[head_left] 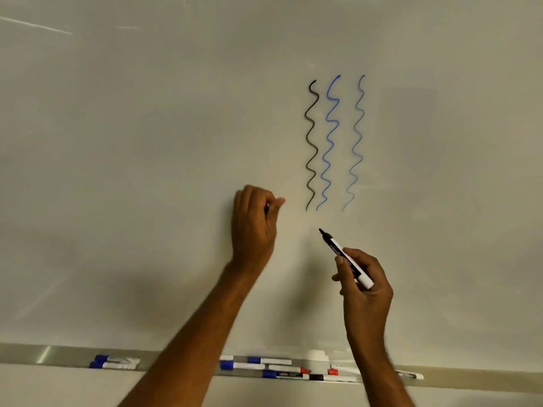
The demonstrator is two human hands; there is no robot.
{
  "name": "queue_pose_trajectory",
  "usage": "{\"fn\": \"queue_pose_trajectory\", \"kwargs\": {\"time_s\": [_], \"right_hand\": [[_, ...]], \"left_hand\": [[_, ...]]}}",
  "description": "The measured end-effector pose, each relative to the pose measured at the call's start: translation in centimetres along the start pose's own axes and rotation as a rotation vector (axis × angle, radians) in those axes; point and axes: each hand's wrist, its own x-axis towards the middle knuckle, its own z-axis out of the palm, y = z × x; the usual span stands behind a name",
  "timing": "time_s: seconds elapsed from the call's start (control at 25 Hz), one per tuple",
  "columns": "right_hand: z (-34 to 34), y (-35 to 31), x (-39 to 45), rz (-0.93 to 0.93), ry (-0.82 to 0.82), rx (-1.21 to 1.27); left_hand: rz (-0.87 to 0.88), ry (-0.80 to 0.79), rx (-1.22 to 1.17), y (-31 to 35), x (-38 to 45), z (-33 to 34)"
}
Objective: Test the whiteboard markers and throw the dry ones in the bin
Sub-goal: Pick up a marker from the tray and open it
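Across nearly the whole view spreads a whiteboard (147, 142), its upper corners washed with glare and a faint smudged patch to the right of the drawn lines. Three wavy vertical test lines stand side by side on it: a black squiggle (311, 145), a blue squiggle (329, 142) just beside it, and a paler, greyish-blue squiggle (356, 142) further right, thin and faded toward its lower end.

Along the bottom edge runs a metal tray (44, 354), partly hidden behind both forearms. On it lie capped markers: two blue-capped markers (114, 362) at the left, and a mixed cluster of markers (279, 370) with blue, red and black caps in the middle, one bearing print that looks like "camlin". One more marker (410, 375) at the far right is half covered by the right arm.

The left hand (254, 227) rests against the board with fingers curled around something small and dark, too hidden to name. The right hand (364, 286) grips an uncapped black marker (343, 255), tip pointing up-left, below the squiggles; its barrel print is partly covered by the fingers and only "cam…" can be read.
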Motion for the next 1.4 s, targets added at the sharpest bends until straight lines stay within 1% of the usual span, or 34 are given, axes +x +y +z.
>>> {"fn": "queue_pose_trajectory", "kwargs": {"time_s": [0.08, 0.24, 0.32, 0.4, 0.48, 0.6, 0.84, 1.0, 1.16, 1.28, 1.4], "right_hand": [[-0.6, 0.7, -1.6, 0.064, -0.017, 0.03], [-1.9, 1.9, -4.9, 0.13, -0.085, 0.03], [-2.7, 2.3, -6.5, 0.168, -0.131, 0.02], [-3.6, 2.8, -8.1, 0.21, -0.204, -0.001], [-4.3, 3.3, -9.5, 0.237, -0.282, -0.03], [-5.0, 3.5, -11.2, 0.241, -0.344, -0.065], [-6.1, 4.5, -13.0, 0.269, -0.433, -0.134], [-6.3, 4.8, -13.8, 0.311, -0.472, -0.141], [-5.8, 5.4, -14.8, 0.338, -0.523, -0.205], [-5.1, 5.9, -15.5, 0.288, -0.596, -0.326], [-3.5, 6.6, -16.5, 0.246, -0.629, -0.395]], "left_hand": [[-0.214, -0.055, -0.145, 1.0, -4.2, 0.4], [-0.846, -0.107, -0.465, 2.5, -10.9, 0.3], [-1.105, -0.068, -0.632, 2.9, -12.9, -0.3], [-1.314, 0.002, -0.81, 3.3, -14.1, -1.1], [-1.434, 0.032, -0.916, 3.8, -15.3, -1.7], [-1.518, 0.035, -0.969, 4.3, -17.6, -2.4], [-1.583, 0.065, -0.969, 4.8, -21.2, -3.4], [-1.561, 0.059, -0.93, 5.4, -22.8, -4.2], [-1.529, 0.039, -0.793, 4.8, -24.4, -5.3], [-1.48, 0.048, -0.683, 3.6, -25.0, -6.4], [-1.47, 0.081, -0.666, 2.0, -25.2, -7.8]]}}
